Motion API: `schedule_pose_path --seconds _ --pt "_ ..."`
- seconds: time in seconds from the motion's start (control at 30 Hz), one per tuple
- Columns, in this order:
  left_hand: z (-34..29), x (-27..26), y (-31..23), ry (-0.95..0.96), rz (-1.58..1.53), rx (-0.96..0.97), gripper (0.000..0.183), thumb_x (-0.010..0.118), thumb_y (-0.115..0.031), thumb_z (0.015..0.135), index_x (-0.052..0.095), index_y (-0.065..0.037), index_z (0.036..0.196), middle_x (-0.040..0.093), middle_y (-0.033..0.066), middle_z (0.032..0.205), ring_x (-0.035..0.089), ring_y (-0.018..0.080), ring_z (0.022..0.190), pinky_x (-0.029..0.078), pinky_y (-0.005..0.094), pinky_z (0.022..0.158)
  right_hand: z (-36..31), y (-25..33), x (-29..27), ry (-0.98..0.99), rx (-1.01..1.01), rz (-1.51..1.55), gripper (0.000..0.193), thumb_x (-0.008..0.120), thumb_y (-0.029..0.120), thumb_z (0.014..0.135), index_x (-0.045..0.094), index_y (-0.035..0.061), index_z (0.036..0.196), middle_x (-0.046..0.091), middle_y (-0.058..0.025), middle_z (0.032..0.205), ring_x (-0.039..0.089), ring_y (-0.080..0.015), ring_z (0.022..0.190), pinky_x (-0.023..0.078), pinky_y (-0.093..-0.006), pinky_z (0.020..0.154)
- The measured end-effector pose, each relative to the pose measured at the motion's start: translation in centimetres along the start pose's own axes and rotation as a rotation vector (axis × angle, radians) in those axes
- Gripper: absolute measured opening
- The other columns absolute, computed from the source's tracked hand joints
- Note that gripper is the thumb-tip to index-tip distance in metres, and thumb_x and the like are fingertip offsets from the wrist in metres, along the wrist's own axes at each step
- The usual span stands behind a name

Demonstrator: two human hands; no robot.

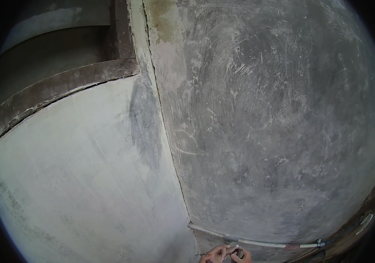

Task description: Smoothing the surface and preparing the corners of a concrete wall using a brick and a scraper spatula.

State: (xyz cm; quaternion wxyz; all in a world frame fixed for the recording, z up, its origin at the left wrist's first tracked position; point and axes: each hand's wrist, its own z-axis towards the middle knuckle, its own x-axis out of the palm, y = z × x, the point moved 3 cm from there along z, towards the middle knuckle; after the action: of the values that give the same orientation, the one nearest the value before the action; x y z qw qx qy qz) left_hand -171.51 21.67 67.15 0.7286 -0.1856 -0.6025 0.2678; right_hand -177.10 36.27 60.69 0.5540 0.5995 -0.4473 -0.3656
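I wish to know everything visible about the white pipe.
The slim white pipe, seemingly plastic, runs low along the grey wall from the corner rightward. It bears a grey band, a reddish-brown patch and, near its right end, a bluish fitting. The left hand and right hand appear just below; contact is unclear.

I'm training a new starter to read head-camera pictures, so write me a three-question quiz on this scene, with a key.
1. Multiple choice: What runs across the lower part of the grey wall?
A) a ladder
B) a pale pipe
C) a bookshelf
2. True or false: The left hand and the right hand are at opposite sides of the picture.
3. Fill in: The dark frame at upper left borders the top of the ____ wall.

Key: 1. B. 2. False: they are close together at the bottom edge. 3. pale.
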Motion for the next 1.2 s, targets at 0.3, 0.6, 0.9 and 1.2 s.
schedule_pose_path --seconds 0.3,0.6,0.9,1.2 --pt "0.6 0.6 2.1 -0.018 0.001 -0.017 0.066 0.055 -0.039 0.092 0.046 0.006 0.140 0.053 0.0072 0.091 0.060 0.0359 0.113 0.054 0.0441 0.095 1.2 -3.5 0.7 0.191 0.137 0.338 0.052 0.077 0.037 0.090 0.063 0.0014 0.126 0.067 -0.0087 0.109 0.063 -0.0178 0.091 0.053 -0.0306 0.073" --pt "-3.1 -0.7 2.3 -0.070 0.039 0.089 0.067 0.052 -0.041 0.093 0.049 0.013 0.134 0.063 0.0198 0.104 0.063 0.0422 0.107 0.056 0.0471 0.089 -0.1 -1.4 3.4 0.258 0.031 0.295 0.026 0.079 0.013 0.089 0.066 0.0028 0.109 0.065 -0.0051 0.088 0.062 -0.0177 0.082 0.053 -0.0294 0.068" --pt "-8.5 -1.4 -1.1 -0.299 0.378 0.333 0.066 0.051 -0.043 0.093 0.057 0.014 0.124 0.065 0.0226 0.110 0.062 0.0413 0.105 0.053 0.0481 0.089 -2.3 0.8 5.4 0.429 -0.098 0.148 0.030 0.079 0.011 0.087 0.066 0.0014 0.112 0.066 -0.0069 0.098 0.062 -0.0185 0.090 0.053 -0.0325 0.078" --pt "-14.2 3.6 -8.0 -0.510 0.902 0.613 0.064 0.049 -0.045 0.094 0.066 0.015 0.107 0.069 0.0230 0.095 0.059 0.0353 0.104 0.046 0.0489 0.088 -0.7 3.9 6.2 0.713 -0.292 0.080 0.038 0.080 0.019 0.087 0.068 -0.0006 0.118 0.069 -0.0102 0.107 0.064 -0.0215 0.099 0.051 -0.0361 0.088"
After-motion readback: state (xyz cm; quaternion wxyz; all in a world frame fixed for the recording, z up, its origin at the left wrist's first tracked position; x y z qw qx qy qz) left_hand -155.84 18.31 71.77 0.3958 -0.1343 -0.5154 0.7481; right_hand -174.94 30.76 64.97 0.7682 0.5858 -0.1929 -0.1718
